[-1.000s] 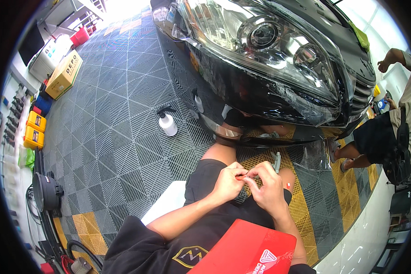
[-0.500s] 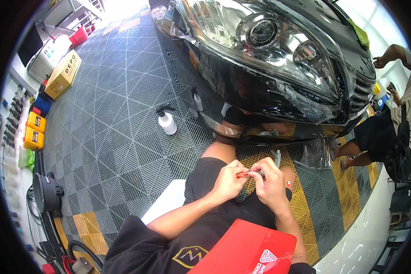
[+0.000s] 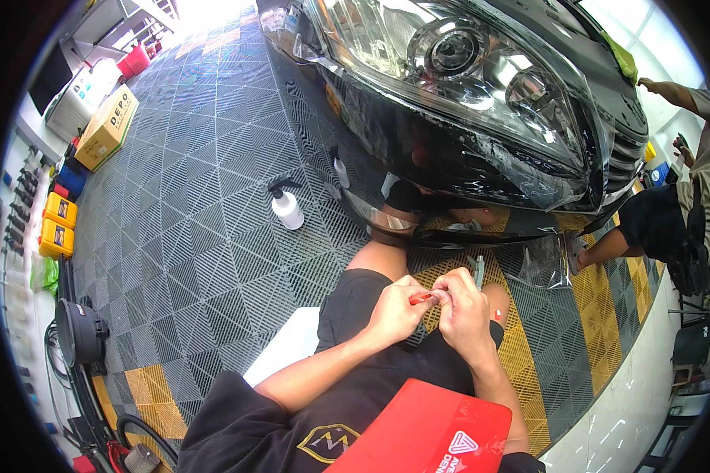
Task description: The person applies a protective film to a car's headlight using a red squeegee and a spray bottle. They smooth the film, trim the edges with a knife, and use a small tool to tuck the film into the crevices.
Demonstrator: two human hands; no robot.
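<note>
Over my lap, my left hand (image 3: 398, 312) is closed around a slim red tool (image 3: 421, 299), whose red end pokes out between thumb and forefinger. Its exact kind is too small to tell. My right hand (image 3: 463, 312) pinches at the other end of it, thumb and fingertips together, hiding that tip. Just beyond the right fingers stands a narrow grey-green tool (image 3: 479, 272); what it rests on cannot be made out. Ahead of my knees is the front corner of a black car, with its headlight (image 3: 457, 54) and glossy bumper (image 3: 418, 162). Clear film (image 3: 556, 193) clings wrinkled along the bumper edge.
A white spray bottle (image 3: 288, 210) stands on the tiled floor to the left. Near me are a red panel (image 3: 426, 433) and a white sheet (image 3: 288, 347). A cardboard box (image 3: 106, 130) and yellow jugs (image 3: 57, 236) line the left wall. Another person (image 3: 686, 181) stands right.
My right fingers have closed in around the end of the red tool. The other person has stepped and stretched an arm toward the yellow-green cloth on the car.
</note>
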